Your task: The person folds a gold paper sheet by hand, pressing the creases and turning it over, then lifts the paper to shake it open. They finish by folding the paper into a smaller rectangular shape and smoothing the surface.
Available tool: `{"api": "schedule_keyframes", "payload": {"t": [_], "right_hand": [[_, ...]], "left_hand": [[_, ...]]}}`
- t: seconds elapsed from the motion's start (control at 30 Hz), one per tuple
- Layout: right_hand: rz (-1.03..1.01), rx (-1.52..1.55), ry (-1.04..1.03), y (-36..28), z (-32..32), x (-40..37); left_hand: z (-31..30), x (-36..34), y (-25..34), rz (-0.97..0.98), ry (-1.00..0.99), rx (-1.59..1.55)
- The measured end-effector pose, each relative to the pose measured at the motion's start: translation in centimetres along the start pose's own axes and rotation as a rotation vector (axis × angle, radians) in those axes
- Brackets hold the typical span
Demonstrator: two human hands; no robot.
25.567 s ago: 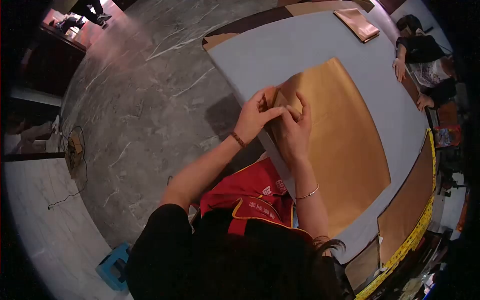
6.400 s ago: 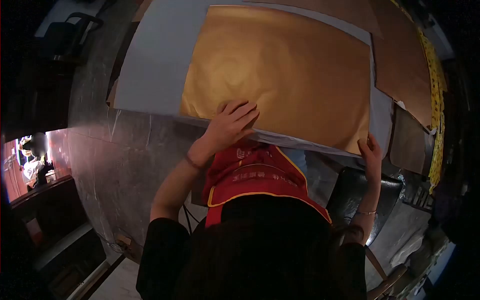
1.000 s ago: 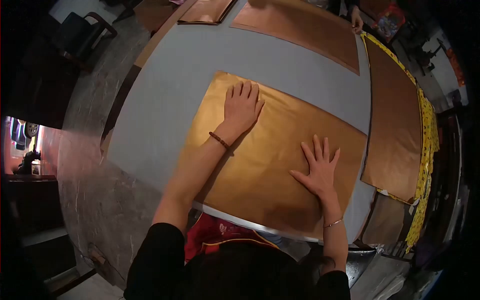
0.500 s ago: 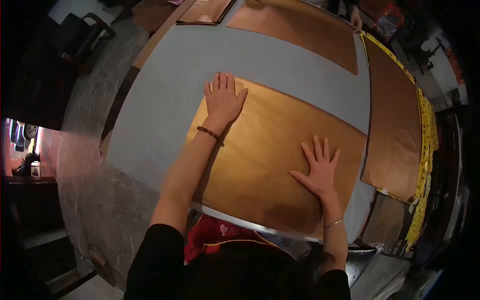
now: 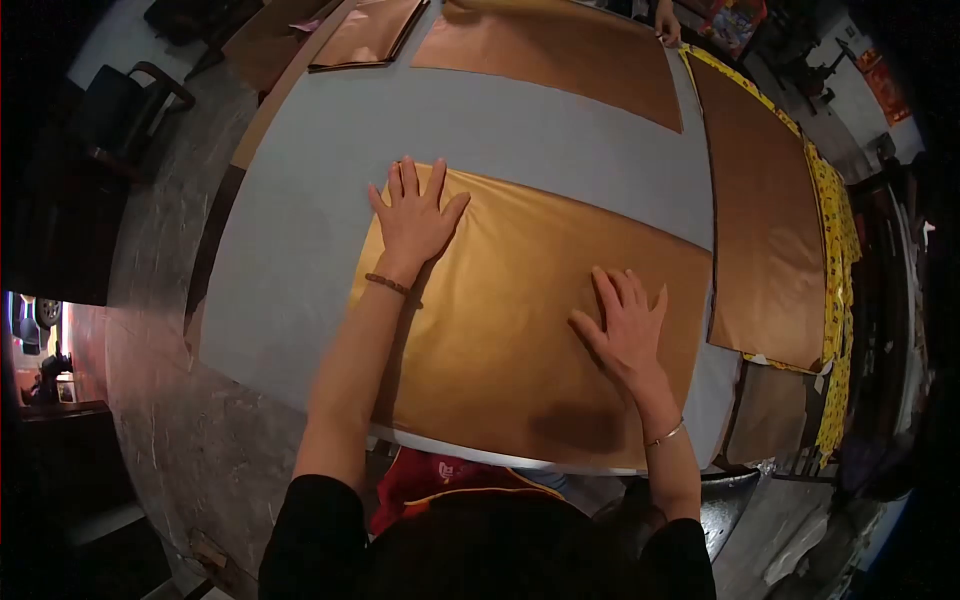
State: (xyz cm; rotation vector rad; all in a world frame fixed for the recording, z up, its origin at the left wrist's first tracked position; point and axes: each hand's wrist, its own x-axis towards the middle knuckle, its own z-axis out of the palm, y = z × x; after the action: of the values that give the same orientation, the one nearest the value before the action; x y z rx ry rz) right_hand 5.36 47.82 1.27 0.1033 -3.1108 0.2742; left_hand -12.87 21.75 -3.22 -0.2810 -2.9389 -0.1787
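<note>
A gold-brown rectangular sheet (image 5: 500, 320) lies on the grey table top (image 5: 290, 190) right in front of me. My left hand (image 5: 415, 220) rests palm down on its far left corner, fingers spread, with small creases fanning out from there. On the sheet's right part my right hand (image 5: 630, 325) lies with its fingers apart, pointing away from me. Neither hand grips anything. A beaded bracelet (image 5: 387, 283) circles the left wrist and a thin metal bangle (image 5: 666, 434) the right.
At the far side lies another brown sheet (image 5: 560, 60), with a person's hand (image 5: 667, 22) near its right end. Folded brown sheets (image 5: 365, 35) sit far left. More brown sheeting (image 5: 765, 210) lies over yellow patterned material (image 5: 833, 220) on the right. A chair (image 5: 125, 110) stands on the floor.
The view has shifted, so the table and sheets sit slightly further left. My left hand stays at the far corner; the fingers of my right hand look a little less spread.
</note>
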Motion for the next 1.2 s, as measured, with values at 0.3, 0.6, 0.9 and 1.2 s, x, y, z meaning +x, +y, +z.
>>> {"api": "schedule_keyframes", "payload": {"t": [0.3,0.6,0.9,1.2], "right_hand": [[-0.114,0.168,0.218,-10.6,5.4,14.1],[0.013,0.137,0.205,-6.5,6.3,12.7],[0.229,-0.048,0.198,4.8,3.6,7.0],[0.488,-0.248,0.242,13.7,2.0,2.5]], "left_hand": [[-0.6,-0.4,0.5,0.036,0.002,0.067],[-1.2,-0.2,0.8,-0.012,-0.071,0.001],[-1.1,-0.2,0.8,-0.025,-0.091,0.018],[-1.3,-0.1,0.8,-0.034,-0.111,0.042]]}}
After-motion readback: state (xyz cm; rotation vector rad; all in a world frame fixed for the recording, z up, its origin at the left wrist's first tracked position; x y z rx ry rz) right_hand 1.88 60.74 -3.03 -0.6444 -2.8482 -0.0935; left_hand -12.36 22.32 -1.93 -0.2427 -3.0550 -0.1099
